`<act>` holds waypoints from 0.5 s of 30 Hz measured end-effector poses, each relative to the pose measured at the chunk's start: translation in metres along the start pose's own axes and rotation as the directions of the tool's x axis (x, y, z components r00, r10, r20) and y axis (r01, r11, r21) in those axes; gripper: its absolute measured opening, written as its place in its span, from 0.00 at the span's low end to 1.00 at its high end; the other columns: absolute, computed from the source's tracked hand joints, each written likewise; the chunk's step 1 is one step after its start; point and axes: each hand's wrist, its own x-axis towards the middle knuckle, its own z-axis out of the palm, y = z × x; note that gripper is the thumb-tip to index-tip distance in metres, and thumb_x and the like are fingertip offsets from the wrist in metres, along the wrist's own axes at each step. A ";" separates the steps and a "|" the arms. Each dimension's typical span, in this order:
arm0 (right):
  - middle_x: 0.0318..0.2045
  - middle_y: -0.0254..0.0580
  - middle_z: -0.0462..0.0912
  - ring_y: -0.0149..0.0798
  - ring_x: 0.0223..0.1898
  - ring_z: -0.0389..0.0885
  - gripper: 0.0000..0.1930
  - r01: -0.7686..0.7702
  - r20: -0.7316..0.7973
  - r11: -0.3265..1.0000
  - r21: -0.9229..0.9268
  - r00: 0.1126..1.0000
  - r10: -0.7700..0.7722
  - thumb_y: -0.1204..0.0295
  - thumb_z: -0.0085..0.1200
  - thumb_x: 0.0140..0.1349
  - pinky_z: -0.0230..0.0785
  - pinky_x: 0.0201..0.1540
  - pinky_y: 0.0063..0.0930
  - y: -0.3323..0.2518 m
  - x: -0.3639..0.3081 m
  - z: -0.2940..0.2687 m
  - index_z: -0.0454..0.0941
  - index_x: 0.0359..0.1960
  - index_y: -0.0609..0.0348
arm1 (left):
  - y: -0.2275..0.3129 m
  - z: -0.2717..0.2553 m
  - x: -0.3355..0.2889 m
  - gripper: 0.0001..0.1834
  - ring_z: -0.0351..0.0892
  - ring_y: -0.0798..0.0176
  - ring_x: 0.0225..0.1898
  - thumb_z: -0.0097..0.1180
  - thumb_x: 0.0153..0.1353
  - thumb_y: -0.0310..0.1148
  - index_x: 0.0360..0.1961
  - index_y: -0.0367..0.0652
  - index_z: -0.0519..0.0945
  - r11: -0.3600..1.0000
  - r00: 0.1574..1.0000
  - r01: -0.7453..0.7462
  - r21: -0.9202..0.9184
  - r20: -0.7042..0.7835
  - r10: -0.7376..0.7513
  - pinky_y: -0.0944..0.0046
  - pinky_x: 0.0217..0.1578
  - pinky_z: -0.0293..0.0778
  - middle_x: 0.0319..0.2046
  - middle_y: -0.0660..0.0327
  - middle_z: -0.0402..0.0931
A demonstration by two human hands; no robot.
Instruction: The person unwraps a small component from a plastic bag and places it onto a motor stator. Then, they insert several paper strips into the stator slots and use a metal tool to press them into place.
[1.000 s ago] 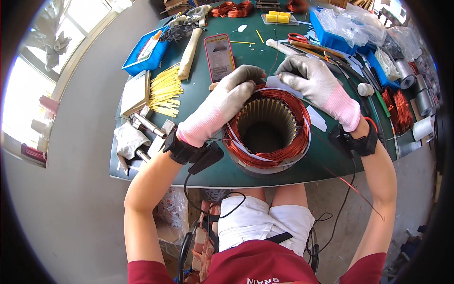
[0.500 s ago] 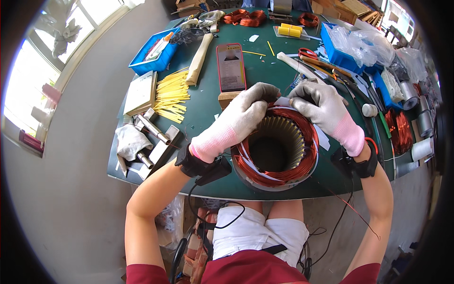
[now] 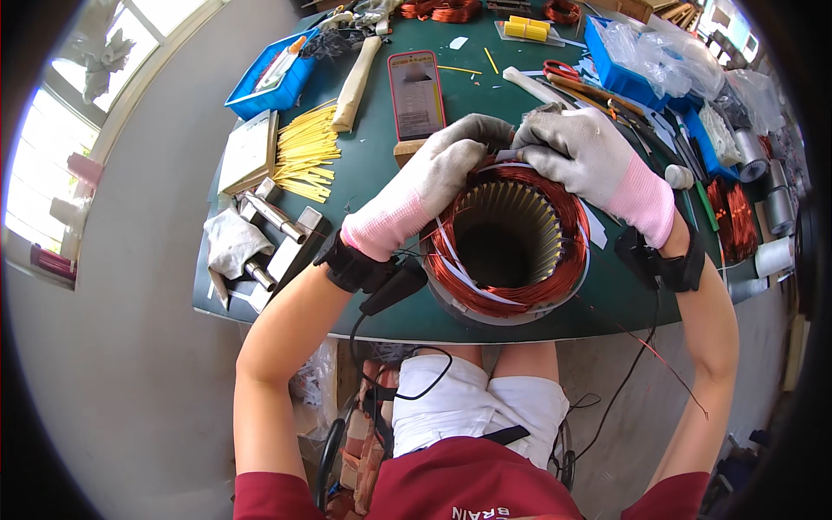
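Observation:
A motor stator (image 3: 565, 260) with red-brown copper windings and a toothed round bore stands on the green table in front of me. White insulating paper shows among its windings. At the far rim a small piece of white insulating paper (image 3: 508, 156) sticks up between my hands. My left hand (image 3: 455, 160), in a white glove with a pink cuff, is closed on the paper from the left. My right hand (image 3: 585, 160), gloved alike, pinches from the right, its fingers close to the left ones. The fingertips are partly hidden.
Behind the stator a phone (image 3: 416, 95) leans on a wooden block. Yellow strips (image 3: 305, 156), a blue tray (image 3: 276, 82) and metal tubes (image 3: 273, 217) lie left. To the right are scissors (image 3: 562, 71), tools, a blue bin (image 3: 611, 69) and copper coils (image 3: 737, 221). Loose wire hangs off the front edge.
My right hand has shifted left and closed in on my left hand at the stator's far rim. The table's contents sit slightly higher in the view.

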 end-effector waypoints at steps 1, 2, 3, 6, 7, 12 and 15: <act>0.24 0.49 0.76 0.43 0.26 0.75 0.06 -0.005 -0.007 1.000 -0.015 1.000 0.005 0.76 0.52 0.55 0.67 0.33 0.31 0.001 -0.001 0.001 0.75 0.31 0.67 | -0.001 0.001 0.000 0.19 0.71 0.68 0.46 0.35 0.59 0.28 0.49 0.33 0.71 0.999 1.000 -0.016 -0.028 -0.021 0.016 0.68 0.51 0.67 0.43 0.59 0.73; 0.24 0.49 0.76 0.43 0.26 0.75 0.06 -0.010 -0.009 1.000 -0.015 1.000 0.010 0.76 0.52 0.55 0.67 0.33 0.31 0.002 -0.002 0.003 0.75 0.31 0.67 | -0.003 0.001 0.000 0.19 0.71 0.68 0.46 0.35 0.59 0.28 0.49 0.33 0.71 0.999 1.000 -0.014 -0.029 -0.016 0.014 0.68 0.51 0.67 0.43 0.59 0.73; 0.22 0.47 0.76 0.45 0.27 0.76 0.04 -0.010 -0.023 1.000 0.013 1.000 0.010 0.75 0.51 0.56 0.56 0.51 0.37 0.003 -0.004 0.004 0.75 0.30 0.64 | -0.004 0.000 -0.001 0.20 0.71 0.68 0.47 0.36 0.60 0.32 0.51 0.34 0.71 1.000 1.000 0.000 -0.013 -0.011 0.000 0.68 0.52 0.67 0.45 0.59 0.73; 0.21 0.46 0.76 0.46 0.27 0.77 0.03 -0.056 0.007 0.997 0.059 0.998 0.055 0.74 0.51 0.57 0.44 0.70 0.43 0.005 -0.006 0.002 0.74 0.29 0.61 | -0.007 -0.001 -0.003 0.22 0.71 0.68 0.48 0.37 0.62 0.36 0.52 0.35 0.70 1.000 1.000 0.008 0.015 -0.005 -0.008 0.68 0.53 0.67 0.47 0.59 0.72; 0.21 0.46 0.76 0.45 0.28 0.77 0.03 -0.106 0.052 0.992 0.075 0.993 0.102 0.74 0.50 0.57 0.43 0.70 0.43 0.007 -0.007 0.002 0.74 0.29 0.61 | -0.009 -0.001 -0.002 0.22 0.71 0.69 0.48 0.37 0.62 0.36 0.52 0.35 0.70 1.000 1.000 0.003 0.025 -0.002 -0.003 0.68 0.52 0.67 0.47 0.59 0.72; 0.23 0.48 0.77 0.50 0.31 0.78 0.04 0.068 0.089 0.995 -0.077 0.994 -0.061 0.75 0.50 0.56 0.53 0.65 0.43 -0.003 0.004 -0.002 0.74 0.31 0.62 | -0.009 -0.001 -0.001 0.22 0.70 0.70 0.46 0.38 0.63 0.39 0.52 0.35 0.70 0.997 0.998 -0.054 0.056 0.019 0.053 0.70 0.50 0.66 0.45 0.60 0.73; 0.25 0.50 0.78 0.51 0.32 0.78 0.05 0.171 0.127 0.962 -0.213 0.981 -0.146 0.74 0.51 0.55 0.66 0.53 0.41 -0.005 0.015 -0.001 0.74 0.32 0.62 | -0.010 -0.001 -0.001 0.21 0.70 0.71 0.45 0.38 0.64 0.36 0.52 0.36 0.70 0.996 0.998 -0.067 0.053 0.002 0.067 0.71 0.50 0.65 0.43 0.61 0.73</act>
